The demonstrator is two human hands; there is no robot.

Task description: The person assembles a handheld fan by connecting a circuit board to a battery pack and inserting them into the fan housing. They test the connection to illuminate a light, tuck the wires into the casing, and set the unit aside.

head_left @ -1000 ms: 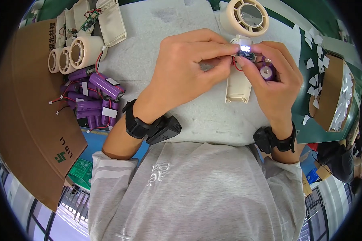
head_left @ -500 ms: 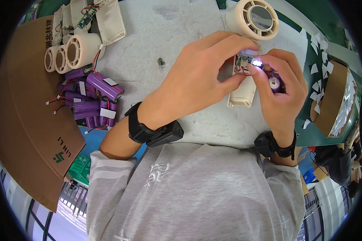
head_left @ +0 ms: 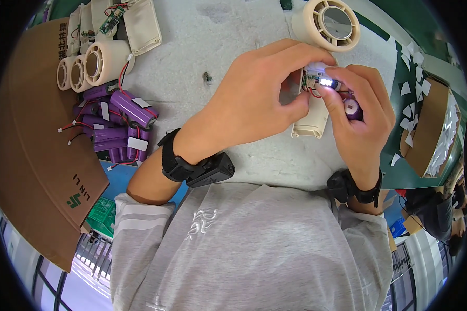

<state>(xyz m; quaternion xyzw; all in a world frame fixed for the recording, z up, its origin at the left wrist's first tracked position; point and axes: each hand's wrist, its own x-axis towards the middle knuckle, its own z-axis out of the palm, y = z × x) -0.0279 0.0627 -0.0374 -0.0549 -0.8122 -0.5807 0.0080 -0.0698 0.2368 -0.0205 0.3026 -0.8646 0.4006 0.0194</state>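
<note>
My left hand (head_left: 267, 85) grips the cream handle housing (head_left: 309, 127) of a small handheld fan, thumb on the near side and fingers over the far side. Between thumb and index finger, my right hand (head_left: 367, 106) pinches a small circuit board (head_left: 325, 82) whose white lights are lit. Red wires (head_left: 315, 94) run by it in the open housing. Under the curled right fingers lies a purple cylindrical battery (head_left: 352, 108), its pale end showing. Beyond the hands is the round fan head (head_left: 327, 25); the joint to the handle is hidden by my left hand.
At the left lie several purple batteries (head_left: 111, 137) with wires, near cream fan bodies (head_left: 106, 63) and a loose circuit board (head_left: 112, 19). A brown cardboard sheet (head_left: 41, 140) stands there. White paper pieces (head_left: 405, 89) and an open carton (head_left: 431, 127) are at the right.
The lit board and my right fingertips have shifted slightly left, further over the housing. My left thumb has drawn back a little to the left. Both hands keep their hold.
</note>
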